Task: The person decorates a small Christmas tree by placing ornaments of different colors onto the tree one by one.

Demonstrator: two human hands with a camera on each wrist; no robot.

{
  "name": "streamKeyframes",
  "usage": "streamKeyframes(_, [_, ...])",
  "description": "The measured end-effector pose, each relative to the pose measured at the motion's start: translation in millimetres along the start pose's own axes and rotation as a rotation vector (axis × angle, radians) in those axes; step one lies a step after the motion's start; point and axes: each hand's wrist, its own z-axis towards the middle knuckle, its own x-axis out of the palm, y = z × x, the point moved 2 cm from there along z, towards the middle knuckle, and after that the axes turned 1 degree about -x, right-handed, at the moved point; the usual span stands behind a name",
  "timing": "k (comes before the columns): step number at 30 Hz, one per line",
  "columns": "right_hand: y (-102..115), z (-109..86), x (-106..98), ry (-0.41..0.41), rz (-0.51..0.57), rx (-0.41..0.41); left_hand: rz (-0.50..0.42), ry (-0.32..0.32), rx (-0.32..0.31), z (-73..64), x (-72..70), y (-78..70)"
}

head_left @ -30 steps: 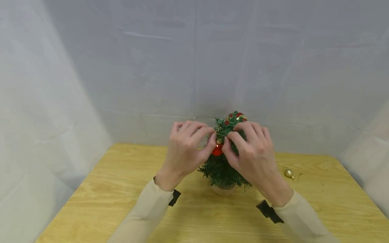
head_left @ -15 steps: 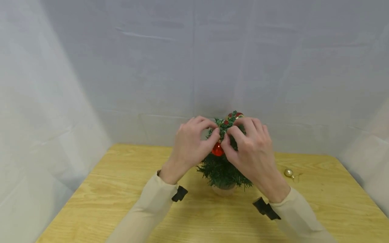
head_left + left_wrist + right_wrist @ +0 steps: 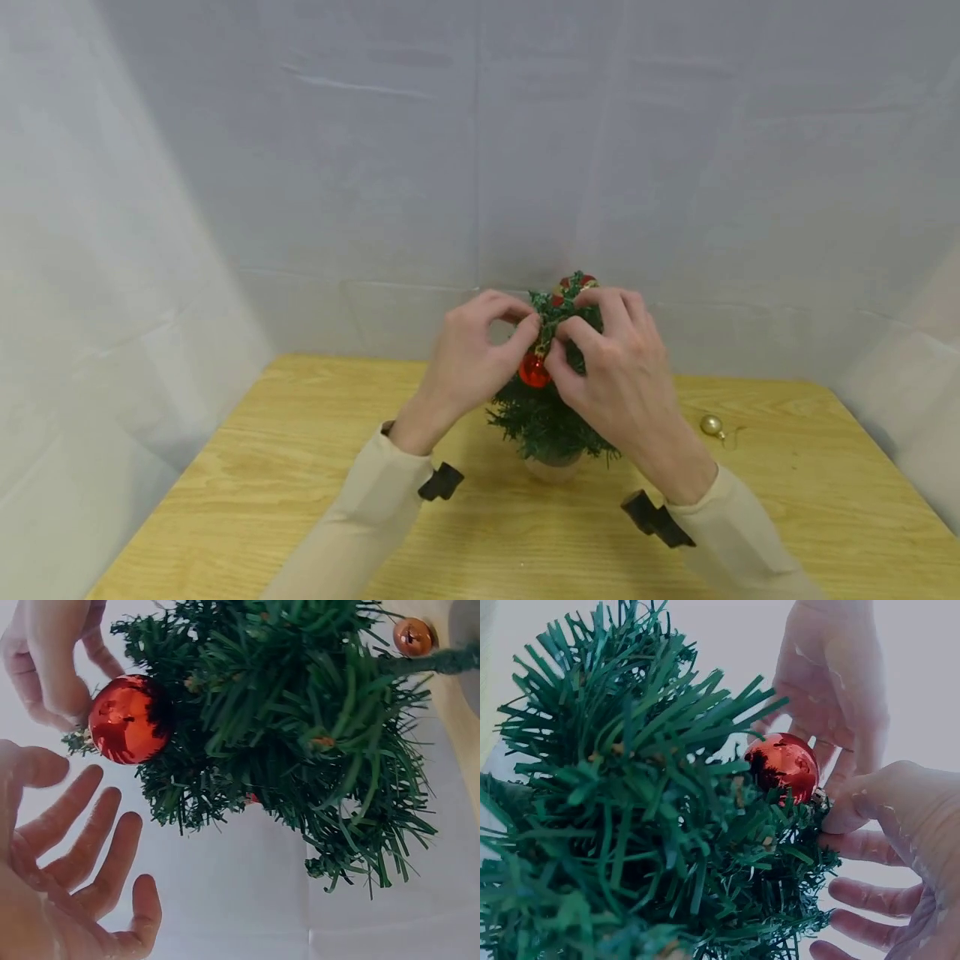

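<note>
A small artificial Christmas tree (image 3: 543,425) stands in a pale pot (image 3: 553,472). A shiny red bauble (image 3: 534,371) hangs at its front, just under both hands. My left hand (image 3: 476,350) brings thumb and index finger together at a thin string above the bauble, its other fingers spread in the left wrist view. On the other side, my right hand (image 3: 618,367) pinches close to the bauble's cap and a branch tip, as the right wrist view also shows at the red bauble (image 3: 784,766). The string itself is barely visible between the fingertips.
A gold bauble (image 3: 711,427) with a loop of string lies on the wooden table (image 3: 780,492) to the right. Behind the tree's top shows a red and gold decoration (image 3: 592,283). Pale sheeting (image 3: 375,167) surrounds the table at the back and sides.
The left hand has moved right and slightly up, closer to the right hand. String stretched between the fingers one second ago is now hardly seen. The red bauble hangs almost in place.
</note>
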Motion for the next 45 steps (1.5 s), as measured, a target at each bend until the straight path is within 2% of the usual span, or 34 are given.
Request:
streamKeyframes(6, [2, -1.2, 0, 0.007, 0.007, -0.001, -0.057, 0.013, -0.005, -0.7, -2.8, 1.3])
streamKeyframes(14, [1, -1.6, 0, -0.009, 0.006, -0.005, -0.079, 0.032, 0.026, -2.0, -3.2, 3.4])
streamKeyframes(21, [1, -1.1, 1, -0.001, 0.007, -0.001, -0.079, 0.033, 0.027, -0.2, -1.6, 3.4])
streamKeyframes(29, [-1, 1.8, 1, -0.053, 0.021, -0.013, -0.148, 0.002, -0.059, 4.4, -1.5, 5.8])
streamKeyframes(34, [-2, 3.7, 1, -0.056, 0.014, 0.006, -0.134, 0.014, -0.111, 6.6, 0.5, 7.0])
streamKeyframes(39, [-1, 5.2, 0, -0.033, 0.013, 0.028, -0.134, 0.025, -0.139, 7.8, 2.2, 5.9])
streamKeyframes(45, [-1, 6.9, -2, -0.031, 0.068, 0.100, -0.171, 0.017, -0.141, 11.1, 1.2, 5.2])
